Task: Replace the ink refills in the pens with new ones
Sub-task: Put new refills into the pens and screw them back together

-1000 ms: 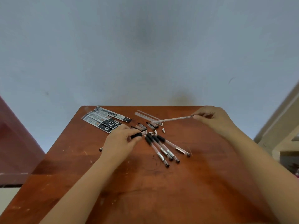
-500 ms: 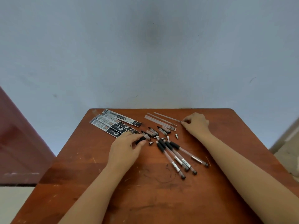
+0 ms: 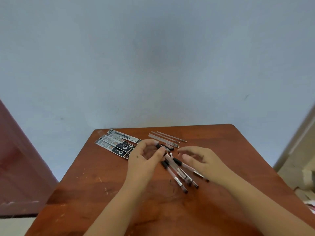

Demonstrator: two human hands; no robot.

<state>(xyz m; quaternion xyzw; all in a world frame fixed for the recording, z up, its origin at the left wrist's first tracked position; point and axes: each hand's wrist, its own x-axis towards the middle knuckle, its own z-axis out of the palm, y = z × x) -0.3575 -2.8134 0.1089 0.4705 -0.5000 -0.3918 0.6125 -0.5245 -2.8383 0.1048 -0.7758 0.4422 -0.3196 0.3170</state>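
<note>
Now at table (image 3: pixel 102 193) centre: left hand (image 3: pixel 144 160), fingers curled, pinching black pen piece (image 3: pixel 158 146) between thumb and fingertips. Right hand (image 3: pixel 202 160) just right, fingers spread and loose, empty, above pens (image 3: pixel 179 174) fanned nearby. Spent refills (image 3: pixel 167 138) at far edge; refill packets (image 3: pixel 117 143) far left.

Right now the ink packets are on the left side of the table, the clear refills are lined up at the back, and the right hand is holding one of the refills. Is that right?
Almost. The right hand holds nothing: in the head view its fingers are spread loosely over the pens. The refills lie untouched at the back, and the packets are on the left of the table.
</note>
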